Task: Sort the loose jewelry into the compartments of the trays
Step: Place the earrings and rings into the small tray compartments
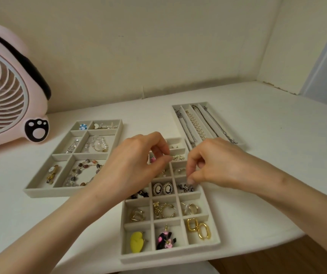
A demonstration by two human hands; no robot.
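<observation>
head view. left hand [136,167] and right hand [217,165] poised side by side over the far half of the grid tray [215,244], apart, not touching.

left fingers curled, thumb tip pressed toward the forefinger in a tight pinch. whatever sits in that pinch too small to make out, so grasping or merely clenched: cannot tell. just right of the pinch, a compartment of small pale studs [178,157]. just under the curled fingers, a pink piece [152,159].

right fingertips [190,181] bunched and pointed down, meeting the top of a cluster of dark metal earrings [186,188] in the tray's right-hand column. touching, but held or only touched: cannot tell.

left of that cluster, below the gap between the two hands, a pair of oval cameo earrings [163,188] in the middle column.

nearer the wrists, more filled compartments: gold hoops [166,210], silver-and-gold hoops [191,208], gold link earrings [198,228], a yellow piece [137,242], a black-and-pink piece [165,239].

left of the left hand, a second tray [40,192] with larger compartments, its beaded bracelet [79,171] partly hidden behind the left wrist.

beyond the right hand, a long slotted tray [188,104] with a pearl strand [195,125] laid lengthwise.

all three trays on a white table [267,175]. pink fan [10,99] far left of both hands.
</observation>
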